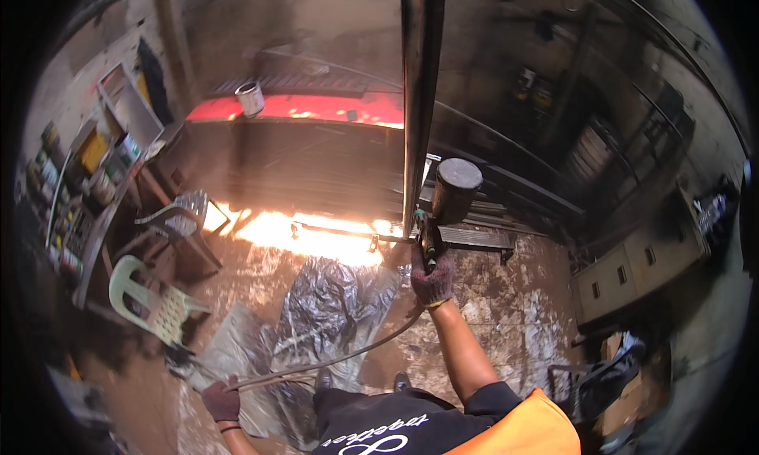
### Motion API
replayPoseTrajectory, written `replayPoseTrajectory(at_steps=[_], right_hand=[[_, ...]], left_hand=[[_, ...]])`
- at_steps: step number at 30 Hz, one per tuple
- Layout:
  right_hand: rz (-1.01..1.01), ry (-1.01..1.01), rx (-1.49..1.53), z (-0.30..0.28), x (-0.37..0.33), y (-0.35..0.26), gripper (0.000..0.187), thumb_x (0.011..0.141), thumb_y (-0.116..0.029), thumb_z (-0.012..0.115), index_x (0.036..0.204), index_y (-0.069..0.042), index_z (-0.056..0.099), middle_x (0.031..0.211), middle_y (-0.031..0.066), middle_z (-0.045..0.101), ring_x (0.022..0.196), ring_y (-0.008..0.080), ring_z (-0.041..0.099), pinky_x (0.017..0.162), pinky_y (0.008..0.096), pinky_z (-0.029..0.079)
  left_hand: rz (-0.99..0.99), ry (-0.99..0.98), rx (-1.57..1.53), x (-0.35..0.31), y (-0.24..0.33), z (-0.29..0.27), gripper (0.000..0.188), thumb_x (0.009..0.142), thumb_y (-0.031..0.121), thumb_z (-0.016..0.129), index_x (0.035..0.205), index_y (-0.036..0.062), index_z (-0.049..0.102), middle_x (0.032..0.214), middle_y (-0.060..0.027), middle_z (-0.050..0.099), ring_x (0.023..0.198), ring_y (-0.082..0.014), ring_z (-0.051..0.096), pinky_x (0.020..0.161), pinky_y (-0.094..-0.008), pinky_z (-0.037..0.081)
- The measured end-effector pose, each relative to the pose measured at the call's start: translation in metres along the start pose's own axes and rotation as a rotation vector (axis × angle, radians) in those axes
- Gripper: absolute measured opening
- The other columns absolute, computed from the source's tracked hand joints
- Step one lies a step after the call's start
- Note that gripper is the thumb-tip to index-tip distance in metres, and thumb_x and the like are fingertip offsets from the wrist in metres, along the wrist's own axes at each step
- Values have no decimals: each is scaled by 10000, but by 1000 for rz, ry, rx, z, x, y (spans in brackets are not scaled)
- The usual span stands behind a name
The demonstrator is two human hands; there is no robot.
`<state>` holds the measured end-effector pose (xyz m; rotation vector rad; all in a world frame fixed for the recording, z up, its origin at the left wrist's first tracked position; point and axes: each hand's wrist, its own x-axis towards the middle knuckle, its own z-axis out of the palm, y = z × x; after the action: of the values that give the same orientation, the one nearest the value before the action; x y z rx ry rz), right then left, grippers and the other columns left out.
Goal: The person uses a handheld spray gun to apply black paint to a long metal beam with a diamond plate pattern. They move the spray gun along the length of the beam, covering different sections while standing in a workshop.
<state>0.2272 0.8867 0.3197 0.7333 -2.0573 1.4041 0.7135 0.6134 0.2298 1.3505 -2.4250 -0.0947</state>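
Observation:
My right hand (433,283), in a dark knitted glove, is wrapped round the handle of a spray gun (428,243) in front of me. A dark cup with a round grey lid (459,173) shows just beyond the gun, apparently its paint cup. From the gun a thin hose (348,355) curves down to the left. My left hand (221,400), gloved too, is closed on that hose at the lower left. A tall dark metal post or panel edge (419,91) rises right behind the gun. Whether the trigger is pressed is hidden by my fingers.
Crumpled plastic sheeting (336,297) covers the floor ahead of my feet. A pale green plastic chair (150,301) and a cluttered bench (99,245) stand left. A can (250,98) rests on a red surface (332,107). Drawers (624,273) stand right. Bright light glares on the floor.

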Motion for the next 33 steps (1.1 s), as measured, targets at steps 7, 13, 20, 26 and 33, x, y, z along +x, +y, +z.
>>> replayPoseTrajectory(at_steps=[7,13,20,26,33], right_hand=[[-47,139,-145,35,44,-60,392,928,-93,628,1297,38,600,1066,236,698,865,370,707,745,399,578],[-109,180,-195,23,23,-143,433,932,-64,609,1354,20,560,1230,251,653,1063,409,676,872,422,582],[-70,-15,-356,33,19,-163,487,929,-87,631,1404,-23,543,1263,249,648,1086,398,674,878,429,557],[-231,271,-371,26,57,-225,479,925,-46,616,1399,-25,552,1308,207,621,1055,292,697,826,363,587],[-98,382,84,26,18,-269,489,942,-26,609,1424,-20,527,1219,177,672,986,235,712,820,325,577]], left_hand=[[118,-122,-196,102,-25,40,544,823,375,795,520,7,533,552,-254,504,498,-432,459,521,-514,352],[171,-191,-265,156,-52,66,549,828,394,785,529,8,533,563,-253,515,507,-432,478,524,-512,365],[328,-256,-221,188,-60,79,536,835,402,773,522,38,534,557,-229,535,534,-435,533,533,-511,398],[313,-203,-340,204,-66,94,529,841,381,777,531,24,539,555,-229,525,510,-405,521,522,-491,390],[275,-243,-374,213,-65,89,540,854,373,769,533,7,535,561,-232,531,495,-387,513,523,-478,386]])
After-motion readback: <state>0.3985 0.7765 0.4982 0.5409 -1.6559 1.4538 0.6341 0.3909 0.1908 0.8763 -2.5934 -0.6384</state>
